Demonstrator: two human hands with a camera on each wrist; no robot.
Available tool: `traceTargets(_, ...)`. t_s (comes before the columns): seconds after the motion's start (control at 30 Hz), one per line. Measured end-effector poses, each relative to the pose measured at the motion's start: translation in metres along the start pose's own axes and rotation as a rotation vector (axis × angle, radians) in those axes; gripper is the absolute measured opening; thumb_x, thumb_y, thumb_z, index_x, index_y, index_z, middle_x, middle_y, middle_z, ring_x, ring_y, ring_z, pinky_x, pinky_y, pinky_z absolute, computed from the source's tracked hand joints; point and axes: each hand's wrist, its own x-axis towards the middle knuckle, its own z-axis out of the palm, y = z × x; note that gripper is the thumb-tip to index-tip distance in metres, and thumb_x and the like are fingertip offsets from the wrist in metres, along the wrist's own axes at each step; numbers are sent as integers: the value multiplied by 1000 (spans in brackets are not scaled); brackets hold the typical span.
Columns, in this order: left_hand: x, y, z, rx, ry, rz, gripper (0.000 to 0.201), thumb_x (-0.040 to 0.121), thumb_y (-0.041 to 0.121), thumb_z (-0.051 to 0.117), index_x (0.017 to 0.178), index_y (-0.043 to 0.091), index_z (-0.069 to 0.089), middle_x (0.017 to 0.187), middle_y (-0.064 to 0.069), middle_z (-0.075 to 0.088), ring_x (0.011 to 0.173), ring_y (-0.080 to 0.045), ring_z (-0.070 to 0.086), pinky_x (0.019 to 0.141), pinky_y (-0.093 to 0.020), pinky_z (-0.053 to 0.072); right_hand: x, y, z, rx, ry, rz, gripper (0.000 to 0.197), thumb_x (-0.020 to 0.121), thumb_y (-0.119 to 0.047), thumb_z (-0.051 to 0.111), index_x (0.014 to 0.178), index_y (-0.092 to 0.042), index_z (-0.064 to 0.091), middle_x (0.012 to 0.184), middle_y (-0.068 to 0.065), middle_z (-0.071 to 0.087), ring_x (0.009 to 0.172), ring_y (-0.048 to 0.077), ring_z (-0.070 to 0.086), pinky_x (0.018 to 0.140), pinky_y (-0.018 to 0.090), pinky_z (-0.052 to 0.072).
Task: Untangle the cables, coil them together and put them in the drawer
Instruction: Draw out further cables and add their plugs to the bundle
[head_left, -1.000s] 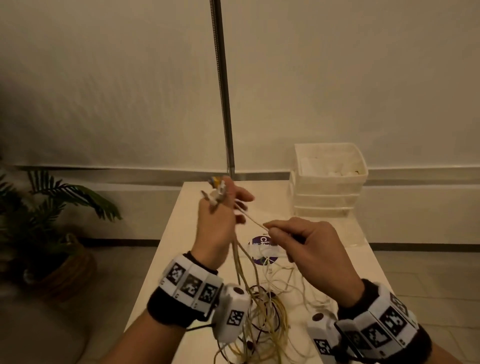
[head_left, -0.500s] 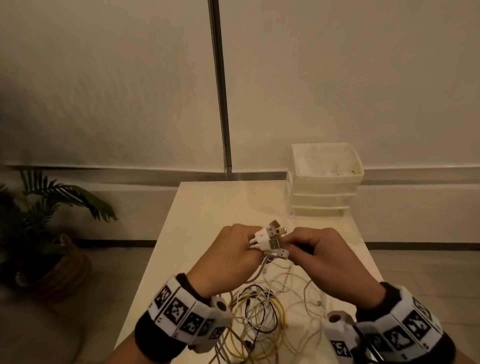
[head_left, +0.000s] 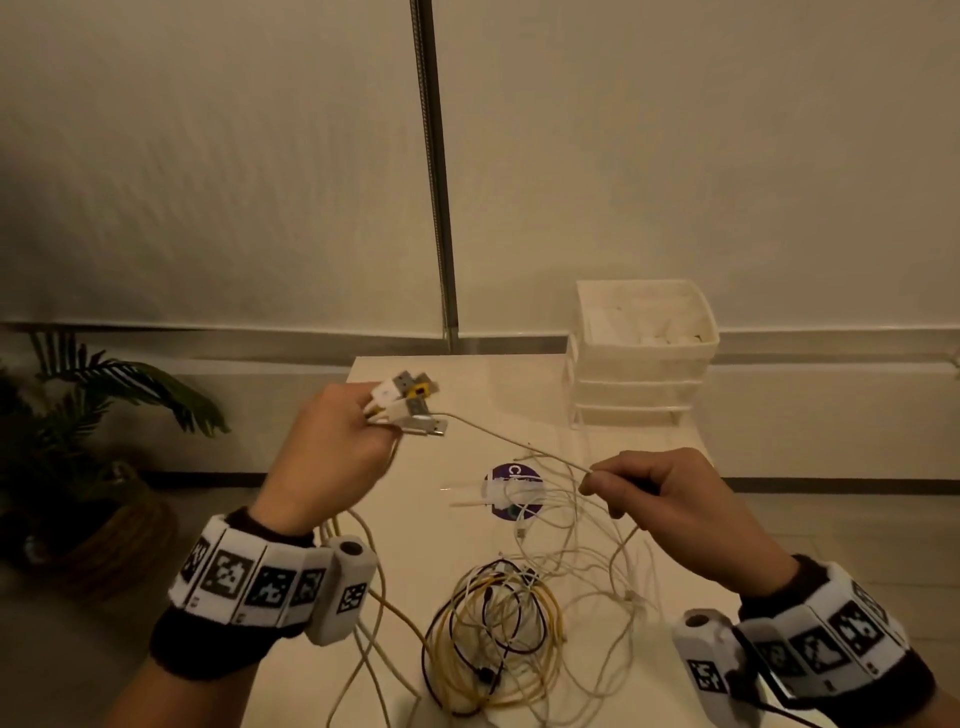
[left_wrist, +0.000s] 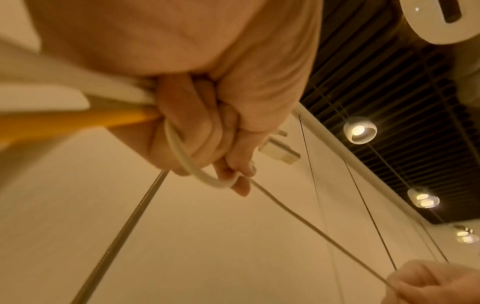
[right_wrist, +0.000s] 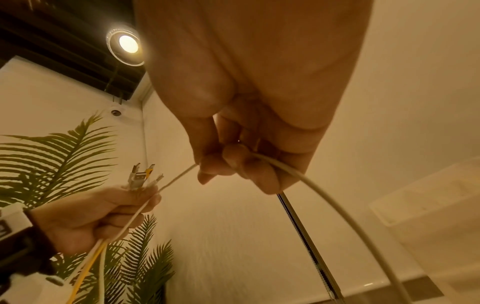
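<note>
My left hand (head_left: 332, 457) is raised over the table's left side and grips a bundle of cable ends, its white, grey and yellow plugs (head_left: 408, 402) sticking out past the fingers. One white cable (head_left: 514, 441) runs taut from that fist to my right hand (head_left: 660, 499), which pinches it between thumb and fingers (right_wrist: 233, 158). In the left wrist view the white and yellow cables (left_wrist: 78, 111) pass through the fist. A tangle of yellow, white and dark cables (head_left: 493, 634) lies on the table (head_left: 415, 519) below. The white drawer unit (head_left: 644, 353) stands at the back right.
A round purple sticker (head_left: 511, 491) lies mid-table under loose white cable. A metal pole (head_left: 434, 171) rises behind the table's far edge. A potted palm (head_left: 88, 431) stands on the floor to the left. The table's left edge runs under my left forearm.
Half a second ago both hands met at the plugs over mid-table. Now they have drawn apart, the left up and left with the plugs, the right sliding right along the white cable.
</note>
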Motion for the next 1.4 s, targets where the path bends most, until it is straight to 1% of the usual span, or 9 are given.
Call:
traceTargets(0.17, -19, 28, 5, -14, 70, 152, 42, 89, 2, 54, 117, 31, 67, 93, 21, 70, 71, 4, 63, 57, -12, 47, 0, 3, 4, -26, 31, 24, 20, 91, -21, 62, 79, -26, 77, 64, 3, 66, 57, 11, 57, 56, 19, 43)
traceTargets(0.3, -25, 53, 42, -49, -214, 321, 58, 80, 6, 47, 131, 30, 60, 110, 8, 74, 85, -8, 69, 76, -28, 54, 4, -12, 16, -52, -63, -54, 26, 91, -21, 62, 71, -34, 73, 57, -3, 63, 51, 2, 51, 54, 14, 38)
traceTargets(0.47, -23, 60, 73, -89, -292, 297, 22, 81, 6, 44, 80, 23, 58, 67, 5, 63, 58, -13, 51, 56, -32, 41, 8, -30, 19, 28, -117, -64, 49, 89, -13, 65, 49, -41, 63, 47, -14, 56, 45, 2, 43, 51, 14, 34)
traceTargets(0.6, -18, 53, 63, 11, -253, 282, 23, 77, 15, 38, 62, 33, 40, 54, 12, 48, 51, -9, 44, 51, -21, 27, -1, -25, 11, 37, -125, -39, 31, 94, -13, 58, 72, -29, 72, 52, -12, 60, 47, 1, 47, 53, 10, 35)
traceTargets(0.77, 1, 25, 34, -121, 76, 37, 33, 85, 11, 47, 57, 27, 52, 44, 18, 47, 51, 1, 49, 54, -27, 33, -6, -10, -4, 84, -29, 25, 20, 94, -13, 58, 87, -11, 77, 62, 5, 65, 54, -2, 54, 59, 8, 40)
traceTargets(0.9, 2, 21, 31, -61, 210, -64, 28, 95, 5, 51, 77, 21, 65, 50, 13, 48, 48, -4, 41, 51, -26, 30, -6, -3, 1, 20, -4, 13, 20, 93, -17, 60, 85, -23, 76, 67, 5, 67, 58, 6, 58, 61, 19, 46)
traceTargets(1.03, -19, 46, 52, -154, 23, 157, 60, 93, -2, 47, 140, 35, 48, 98, 18, 67, 54, 2, 60, 49, -11, 45, -1, -4, 11, 12, -18, -6, 20, 93, -18, 59, 83, -23, 76, 61, -1, 63, 58, 10, 58, 60, 22, 45)
traceTargets(1.23, -23, 50, 87, -27, -250, 268, 19, 80, 14, 36, 77, 30, 46, 66, 1, 60, 55, -18, 45, 53, -34, 38, 7, -11, 15, 25, -87, -37, 33, 93, -11, 56, 62, -17, 64, 50, -6, 46, 49, 5, 37, 53, 23, 32)
traceTargets(1.4, -6, 44, 60, -33, -85, 234, 31, 90, 8, 44, 92, 26, 69, 74, 15, 65, 61, 2, 58, 56, -11, 41, 5, -11, 12, 149, -73, 6, 24, 95, -16, 57, 81, -24, 75, 58, -2, 59, 52, 7, 47, 55, 22, 40)
